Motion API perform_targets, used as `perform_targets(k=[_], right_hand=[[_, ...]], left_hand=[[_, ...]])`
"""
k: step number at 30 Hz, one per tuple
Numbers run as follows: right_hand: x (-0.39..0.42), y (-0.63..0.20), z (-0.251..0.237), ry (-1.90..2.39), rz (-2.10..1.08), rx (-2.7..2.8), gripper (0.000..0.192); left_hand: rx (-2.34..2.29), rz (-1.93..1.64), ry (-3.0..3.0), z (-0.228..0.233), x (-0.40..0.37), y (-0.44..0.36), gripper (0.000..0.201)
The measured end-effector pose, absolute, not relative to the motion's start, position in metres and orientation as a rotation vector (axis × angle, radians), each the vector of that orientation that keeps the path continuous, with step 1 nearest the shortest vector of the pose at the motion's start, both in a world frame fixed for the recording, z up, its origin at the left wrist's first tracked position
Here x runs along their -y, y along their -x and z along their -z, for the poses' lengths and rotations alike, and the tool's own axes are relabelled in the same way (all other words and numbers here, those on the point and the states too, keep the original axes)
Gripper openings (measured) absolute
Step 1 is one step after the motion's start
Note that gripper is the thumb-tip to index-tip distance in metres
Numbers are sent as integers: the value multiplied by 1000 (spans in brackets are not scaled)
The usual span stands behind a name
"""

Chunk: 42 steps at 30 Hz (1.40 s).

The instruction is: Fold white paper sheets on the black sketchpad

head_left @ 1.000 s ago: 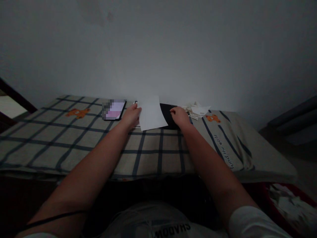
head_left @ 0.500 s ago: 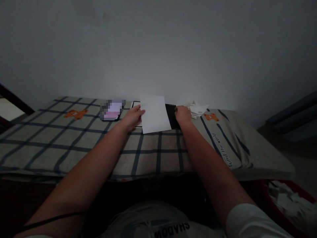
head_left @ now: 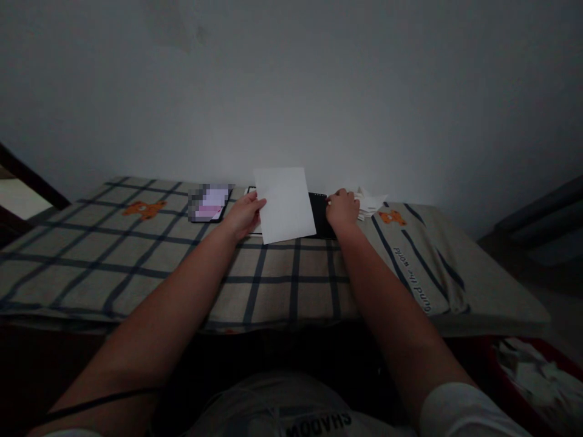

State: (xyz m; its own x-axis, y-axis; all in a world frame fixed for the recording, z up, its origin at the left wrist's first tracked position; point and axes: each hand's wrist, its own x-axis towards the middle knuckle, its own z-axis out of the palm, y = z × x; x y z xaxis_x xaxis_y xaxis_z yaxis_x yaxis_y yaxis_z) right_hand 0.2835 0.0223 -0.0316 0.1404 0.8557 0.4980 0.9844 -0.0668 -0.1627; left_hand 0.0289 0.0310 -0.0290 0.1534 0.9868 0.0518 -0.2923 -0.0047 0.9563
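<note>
Sheet [head_left: 285, 206] hides part of black cover [head_left: 321, 221]. Can't tell if right hand [head_left: 342, 207] grips it. Screen [head_left: 212, 202] partly pixelated. Red bin [head_left: 565, 358] cropped right.

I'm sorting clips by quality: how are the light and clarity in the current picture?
Head view: dim throughout, darkest beneath the checked cloth; head view: the white sheet in the left hand stands out pale, without harsh glare; head view: blocky pixelation hides part of the lit screen.

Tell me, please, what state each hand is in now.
Left hand: closed, holding the white sheet.
Right hand: curled by the black item; whether it grips anything cannot be told.
</note>
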Motion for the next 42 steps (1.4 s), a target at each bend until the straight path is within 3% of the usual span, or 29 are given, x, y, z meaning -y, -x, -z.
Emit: perform_targets(k=[3,7,11,23,31,42], right_hand=[[-25,-281,31,1804,194,1700,29],[-31,-273,34,1449,-332,1635,35],[-36,-266,42,1233,-602,1546,27],[-34,-263,40,1242,-878,1203,30],[-28,-262,35,1243,-832,1258,20],[-33,-263,36,1138,-851,1280,27]], left_hand=[[-856,-1256,-1096,31,-33,-27,32],[-819,-1263,-1096,33,-34,-26,30],[-813,-1259,-1095,33,-33,-26,25],[-1004,-1314,-1131,31,-31,-23,12],[-999,-1358,-1106,36,-38,-22,16],[-974,-1307,-1102,38,-38,-22,23]])
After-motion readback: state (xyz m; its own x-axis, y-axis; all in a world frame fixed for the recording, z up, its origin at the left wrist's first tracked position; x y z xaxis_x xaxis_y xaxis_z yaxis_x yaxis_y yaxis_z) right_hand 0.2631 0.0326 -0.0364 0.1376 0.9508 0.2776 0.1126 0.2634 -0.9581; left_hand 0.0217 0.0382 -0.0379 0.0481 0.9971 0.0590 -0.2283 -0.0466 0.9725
